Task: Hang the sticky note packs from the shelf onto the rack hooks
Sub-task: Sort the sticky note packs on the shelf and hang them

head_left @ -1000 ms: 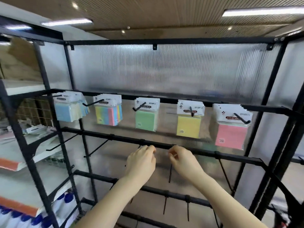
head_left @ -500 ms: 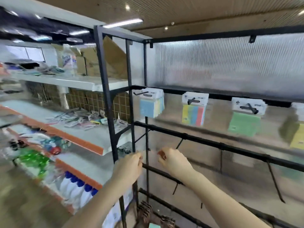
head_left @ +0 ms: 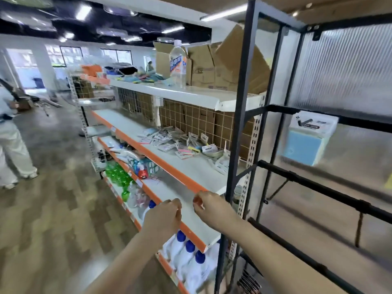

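while both forearms reach forward from the bottom edge of the view, the left hand (head_left: 164, 215) and the right hand (head_left: 212, 209) are held side by side, apart from each other, in front of the orange front edge of the white shelf (head_left: 191, 168). the fingers of each hand are curled in toward the palm; neither hand holds a pack. whether the fingertips touch the shelf edge cannot be told.

below the hands, white bottles with blue caps (head_left: 186, 251) stand in a row on a lower tier. further along that lower tier stand green bottles (head_left: 117, 175) and a red-labelled spray bottle (head_left: 142, 169).

on the white shelf, toward its back edge and its right end, lies a loose pile of sticky note packs (head_left: 182, 143), flat and overlapping, just in front of a wire grid backing (head_left: 191, 119). individual packs in the pile are too blurred to count.

to the right stands the black rack (head_left: 239, 107), its upright post just beside the right end of the shelf. one blue sticky note pack (head_left: 305, 143) hangs on a hook (head_left: 304, 122) from the upper crossbar, in front of a ribbed translucent panel (head_left: 343, 66). a bare hook (head_left: 277, 189) slopes down from the next crossbar.

on the top shelf (head_left: 191, 94), a clear plastic bottle (head_left: 177, 64) stands upright near the front edge, with cardboard boxes (head_left: 214, 64) behind it.

far left, a person in light trousers (head_left: 12, 149) stands on the floor (head_left: 53, 219).
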